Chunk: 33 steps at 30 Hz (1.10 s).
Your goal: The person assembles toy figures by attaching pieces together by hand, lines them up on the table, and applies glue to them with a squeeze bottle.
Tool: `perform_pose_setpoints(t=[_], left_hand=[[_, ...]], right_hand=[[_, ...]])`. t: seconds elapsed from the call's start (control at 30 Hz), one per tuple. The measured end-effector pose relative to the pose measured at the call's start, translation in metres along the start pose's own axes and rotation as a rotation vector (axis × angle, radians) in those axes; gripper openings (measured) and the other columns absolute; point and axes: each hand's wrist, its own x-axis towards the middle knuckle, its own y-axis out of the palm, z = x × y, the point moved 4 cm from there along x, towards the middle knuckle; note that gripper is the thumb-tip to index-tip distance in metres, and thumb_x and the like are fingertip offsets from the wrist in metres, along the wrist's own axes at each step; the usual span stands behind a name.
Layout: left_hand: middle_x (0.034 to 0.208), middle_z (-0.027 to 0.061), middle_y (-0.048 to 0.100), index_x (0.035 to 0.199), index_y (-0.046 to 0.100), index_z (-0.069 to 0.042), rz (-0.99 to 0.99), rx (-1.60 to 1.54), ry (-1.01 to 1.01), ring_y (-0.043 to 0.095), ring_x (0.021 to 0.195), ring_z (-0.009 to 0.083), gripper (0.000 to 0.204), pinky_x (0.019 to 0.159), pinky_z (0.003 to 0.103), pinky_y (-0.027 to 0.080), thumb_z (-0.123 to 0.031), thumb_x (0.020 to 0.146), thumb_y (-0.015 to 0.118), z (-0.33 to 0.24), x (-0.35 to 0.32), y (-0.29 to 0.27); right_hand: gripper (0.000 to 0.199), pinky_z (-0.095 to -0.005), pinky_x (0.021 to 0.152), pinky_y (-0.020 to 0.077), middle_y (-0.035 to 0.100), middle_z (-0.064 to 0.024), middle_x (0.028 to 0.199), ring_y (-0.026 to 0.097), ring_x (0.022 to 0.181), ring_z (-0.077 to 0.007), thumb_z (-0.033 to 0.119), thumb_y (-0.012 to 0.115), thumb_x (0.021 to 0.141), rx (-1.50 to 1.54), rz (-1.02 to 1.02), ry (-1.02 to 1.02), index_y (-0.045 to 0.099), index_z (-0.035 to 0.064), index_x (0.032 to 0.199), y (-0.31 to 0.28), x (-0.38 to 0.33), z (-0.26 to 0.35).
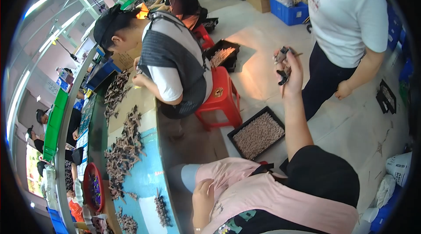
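My right hand [291, 69] is raised out over the floor at the end of my stretched arm. Its fingers are closed around a cluster of small brown and black pieces [281, 60], some sticking out past the fingertips; their exact kind is too small to tell. Down by my lap and the table's edge is my left hand [203, 201], its fingers curled in. Whatever it may hold is hidden. Long heaps of similar brown and dark pieces [125, 155] lie on the table [151, 146] to my left, with a smaller pile [161, 210] nearer me.
A person [175, 58] sits bent over the table on a red stool [219, 98]. Another person in a white shirt [346, 19] stands at the right. A black tray of small pale pieces [256, 133] lies on the floor. A red basin [93, 188] stands beyond the heaps.
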Motion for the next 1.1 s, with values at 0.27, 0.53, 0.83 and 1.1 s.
perform_pose_setpoints(t=[0.27, 0.53, 0.83, 1.1], left_hand=[[0.096, 0.0139, 0.066, 0.092, 0.067, -0.004, -0.056, 0.009, -0.025, 0.063, 0.089, 0.0338, 0.014, 0.078, 0.038, 0.051, -0.003, 0.079, 0.063, 0.012, -0.006, 0.000], [0.096, 0.0141, 0.066, 0.093, 0.067, -0.003, -0.061, 0.003, -0.024, 0.063, 0.089, 0.0344, 0.015, 0.078, 0.039, 0.050, -0.002, 0.078, 0.063, 0.014, -0.008, -0.003], [0.098, 0.0164, 0.065, 0.095, 0.066, 0.000, -0.056, 0.012, 0.002, 0.063, 0.088, 0.0362, 0.015, 0.076, 0.038, 0.051, -0.002, 0.081, 0.061, 0.011, -0.009, -0.004], [0.096, 0.0165, 0.065, 0.094, 0.066, 0.000, -0.058, 0.008, 0.008, 0.063, 0.086, 0.0366, 0.015, 0.075, 0.039, 0.051, -0.001, 0.080, 0.061, 0.012, -0.010, -0.003]], right_hand=[[0.019, -0.0189, 0.036, 0.0330, 0.062, -0.0152, 0.093, 0.043, 0.042, -0.0062, 0.017, 0.048, 0.096, -0.045, -0.033, -0.013, 0.056, 0.0057, 0.109, 0.001, 0.003, -0.019], [0.019, -0.0185, 0.036, 0.0306, 0.062, -0.0158, 0.094, 0.041, 0.040, -0.0057, 0.016, 0.048, 0.096, -0.009, -0.037, -0.017, 0.057, 0.0051, 0.108, 0.011, 0.004, -0.016], [0.018, -0.0187, 0.038, 0.0311, 0.063, -0.0145, 0.092, 0.042, 0.042, -0.0061, 0.018, 0.049, 0.096, -0.061, -0.037, -0.015, 0.056, 0.0029, 0.102, 0.017, 0.004, -0.010], [0.018, -0.0196, 0.039, 0.0321, 0.063, -0.0142, 0.092, 0.042, 0.043, -0.0065, 0.019, 0.048, 0.096, -0.088, -0.041, -0.011, 0.055, 0.0033, 0.101, 0.014, 0.004, -0.007]])
